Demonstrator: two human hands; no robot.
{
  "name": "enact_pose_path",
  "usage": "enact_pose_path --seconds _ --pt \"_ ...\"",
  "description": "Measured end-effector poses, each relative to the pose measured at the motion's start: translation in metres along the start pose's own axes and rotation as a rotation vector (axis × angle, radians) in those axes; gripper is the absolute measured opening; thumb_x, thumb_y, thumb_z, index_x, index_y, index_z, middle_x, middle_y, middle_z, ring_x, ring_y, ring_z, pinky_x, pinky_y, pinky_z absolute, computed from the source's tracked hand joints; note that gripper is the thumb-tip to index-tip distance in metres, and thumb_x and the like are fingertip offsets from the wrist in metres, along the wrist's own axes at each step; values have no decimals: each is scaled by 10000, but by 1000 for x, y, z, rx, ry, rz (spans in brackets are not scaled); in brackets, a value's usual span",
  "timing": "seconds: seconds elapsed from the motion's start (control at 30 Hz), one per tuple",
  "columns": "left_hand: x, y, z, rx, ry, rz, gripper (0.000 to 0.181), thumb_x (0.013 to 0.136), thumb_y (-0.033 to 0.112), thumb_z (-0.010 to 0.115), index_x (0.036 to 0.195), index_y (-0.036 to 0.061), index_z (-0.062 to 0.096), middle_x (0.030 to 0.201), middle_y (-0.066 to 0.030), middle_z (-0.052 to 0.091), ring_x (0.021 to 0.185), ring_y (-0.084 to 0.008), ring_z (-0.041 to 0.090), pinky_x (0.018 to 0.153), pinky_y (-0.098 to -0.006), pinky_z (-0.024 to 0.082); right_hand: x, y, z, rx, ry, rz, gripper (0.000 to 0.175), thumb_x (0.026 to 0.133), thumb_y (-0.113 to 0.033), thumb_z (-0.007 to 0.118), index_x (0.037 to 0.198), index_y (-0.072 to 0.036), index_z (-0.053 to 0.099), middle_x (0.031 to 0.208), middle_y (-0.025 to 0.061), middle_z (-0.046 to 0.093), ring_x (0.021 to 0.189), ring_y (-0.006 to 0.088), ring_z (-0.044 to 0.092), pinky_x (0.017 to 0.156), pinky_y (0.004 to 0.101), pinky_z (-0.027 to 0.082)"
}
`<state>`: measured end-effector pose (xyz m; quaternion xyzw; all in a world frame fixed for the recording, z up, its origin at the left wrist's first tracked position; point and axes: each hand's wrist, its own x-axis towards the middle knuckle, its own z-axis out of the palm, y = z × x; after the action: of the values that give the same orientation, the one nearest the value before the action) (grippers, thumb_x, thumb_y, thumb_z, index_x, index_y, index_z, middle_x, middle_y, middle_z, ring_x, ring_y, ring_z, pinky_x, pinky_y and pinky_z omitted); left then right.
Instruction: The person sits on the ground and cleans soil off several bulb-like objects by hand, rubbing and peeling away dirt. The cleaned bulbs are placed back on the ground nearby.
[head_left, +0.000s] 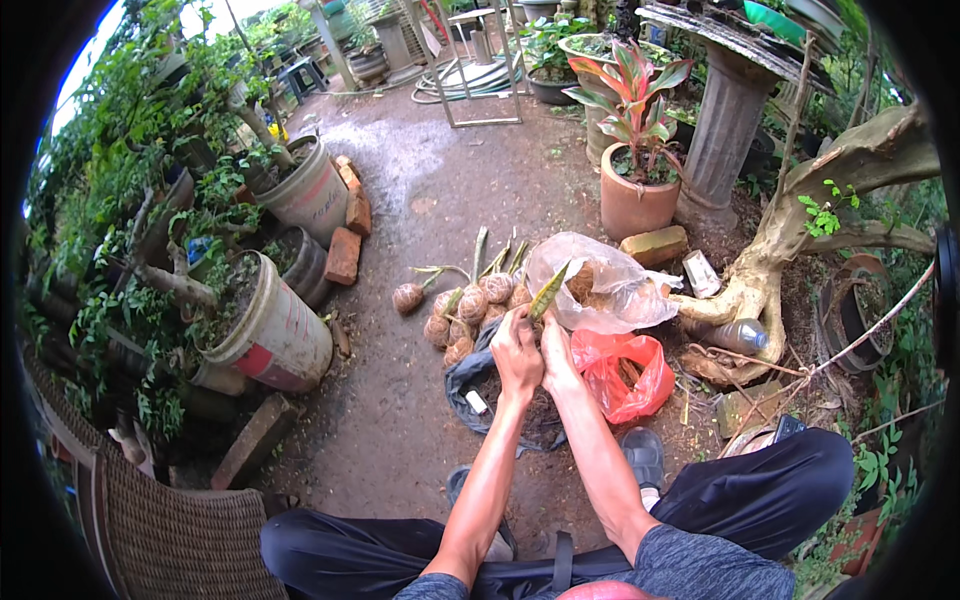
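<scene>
A mottled green leaf with pale edges (550, 292), like a snake plant's, stands up from between my hands. My left hand (517, 356) is curled around its lower end. Pressed close beside it, my right hand (556, 351) also grips the base, which the fingers hide. Below the hands lies an open black plastic bag (459, 382) holding dark soil (541, 416), with a small white object (476, 403) at its left. Several string-wrapped brown fibre balls (472, 304) with leaves are clustered just beyond. A clear plastic bag (600, 262) contains brown fibre (589, 283).
A red plastic bag (626, 375) sits right of my hands. Farther right are a plastic bottle (739, 336) and a thick tree trunk (780, 225). Potted plants in buckets (277, 322) and bricks (343, 255) line the left. A terracotta pot (637, 195) stands ahead.
</scene>
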<state>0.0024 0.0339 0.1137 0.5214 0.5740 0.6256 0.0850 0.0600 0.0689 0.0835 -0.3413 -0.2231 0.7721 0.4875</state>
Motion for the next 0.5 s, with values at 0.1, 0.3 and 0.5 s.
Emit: enact_pose_path --seconds 0.1,0.3,0.5 --pt "2 -6 -6 21 -14 -120 348 982 259 502 985 -63 632 879 -250 646 795 -398 643 723 -413 497 -17 -9 19 -42 -43 -2 355 1029 -325 441 1162 -39 603 1089 68 635 997 156 594 866 300 486" --pt "8 -7 -19 -167 145 -280 474 1018 344 489 902 -89 642 741 -112 672 698 -145 578 645 -351 475 -29 -6 35 -141 -109 5 409 1030 -349 439 1226 -20 581 1159 78 624 1062 165 569 960 324 428" --pt "20 -11 -40 -316 -87 -283 665 1049 482 280 1032 -78 639 892 -143 688 811 -192 614 752 -358 490 2 -50 24 -252 -146 402 677 934 -616 484 1321 -64 548 1270 127 594 1218 223 508 1072 416 332"
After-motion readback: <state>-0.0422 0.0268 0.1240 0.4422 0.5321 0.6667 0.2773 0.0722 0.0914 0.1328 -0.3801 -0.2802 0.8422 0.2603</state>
